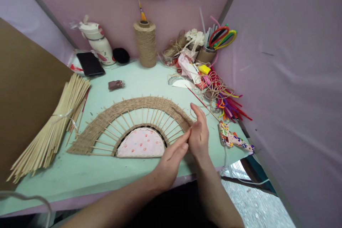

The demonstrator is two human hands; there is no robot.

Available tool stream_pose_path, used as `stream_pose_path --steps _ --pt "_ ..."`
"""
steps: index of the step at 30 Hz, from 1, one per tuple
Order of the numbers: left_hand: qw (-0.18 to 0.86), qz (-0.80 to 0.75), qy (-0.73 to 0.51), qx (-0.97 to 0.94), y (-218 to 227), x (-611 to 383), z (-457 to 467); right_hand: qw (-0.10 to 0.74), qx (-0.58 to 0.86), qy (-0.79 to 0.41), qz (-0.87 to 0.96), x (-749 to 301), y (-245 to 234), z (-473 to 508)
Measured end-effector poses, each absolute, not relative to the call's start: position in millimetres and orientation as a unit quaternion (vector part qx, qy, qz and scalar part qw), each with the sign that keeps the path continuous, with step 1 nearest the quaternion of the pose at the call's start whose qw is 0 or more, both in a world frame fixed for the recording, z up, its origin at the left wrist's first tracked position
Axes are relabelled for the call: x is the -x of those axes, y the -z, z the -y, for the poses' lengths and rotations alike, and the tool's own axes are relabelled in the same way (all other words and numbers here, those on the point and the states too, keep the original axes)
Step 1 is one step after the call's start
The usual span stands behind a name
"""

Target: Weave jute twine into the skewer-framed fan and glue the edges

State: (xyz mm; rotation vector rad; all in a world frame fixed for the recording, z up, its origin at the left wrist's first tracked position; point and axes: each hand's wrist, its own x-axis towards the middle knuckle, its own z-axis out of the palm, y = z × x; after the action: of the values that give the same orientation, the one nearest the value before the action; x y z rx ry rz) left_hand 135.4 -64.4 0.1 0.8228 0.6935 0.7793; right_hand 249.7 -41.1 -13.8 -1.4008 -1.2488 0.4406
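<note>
A half-round woven fan piece (128,114) lies flat on the mint-green table (80,174). It has a band of jute twine woven over thin wooden spokes and a pink floral fabric centre (141,144). Both my hands work at its right end. My left hand (171,162) has its fingers stretched forward, with the tips pressed on the spokes near the weave. My right hand (199,131) sits just right of it, fingers together and pinched at the band's edge. What it pinches is too small to make out.
A bundle of wooden sticks (53,124) lies at the left beside a brown board (24,89). At the back stand a twine spool (145,42), a bottle (97,42) and a phone (90,64). Scissors, cords and pipe cleaners (227,103) clutter the right.
</note>
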Motion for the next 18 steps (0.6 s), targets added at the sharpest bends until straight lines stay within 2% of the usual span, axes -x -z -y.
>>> stream_pose_path --steps 4,7,9,12,15,18 --pt "0.860 -0.228 -0.354 -0.288 -7.2 -130.4 45.8 0.466 0.537 -0.184 0.678 -228.4 7.5 59.9" --pt "0.837 -0.267 -0.415 -0.238 -17.9 -125.1 18.8 0.395 0.464 -0.227 0.760 -211.6 14.2 74.7" --pt "0.817 -0.276 -0.446 -0.238 -21.9 -123.4 11.8 0.378 0.462 -0.245 0.764 -211.4 20.9 75.1" --pt "0.832 -0.247 -0.405 -0.288 -20.5 -126.0 27.3 0.423 0.518 -0.248 0.702 -228.3 24.2 59.5" --pt "0.839 -0.232 -0.367 -0.328 -16.9 -129.0 56.1 0.528 0.543 -0.260 0.599 -249.2 17.3 36.0" --pt "0.802 -0.235 -0.366 -0.410 -15.7 -127.3 73.8 0.638 0.529 -0.302 0.471 -258.3 9.3 19.9"
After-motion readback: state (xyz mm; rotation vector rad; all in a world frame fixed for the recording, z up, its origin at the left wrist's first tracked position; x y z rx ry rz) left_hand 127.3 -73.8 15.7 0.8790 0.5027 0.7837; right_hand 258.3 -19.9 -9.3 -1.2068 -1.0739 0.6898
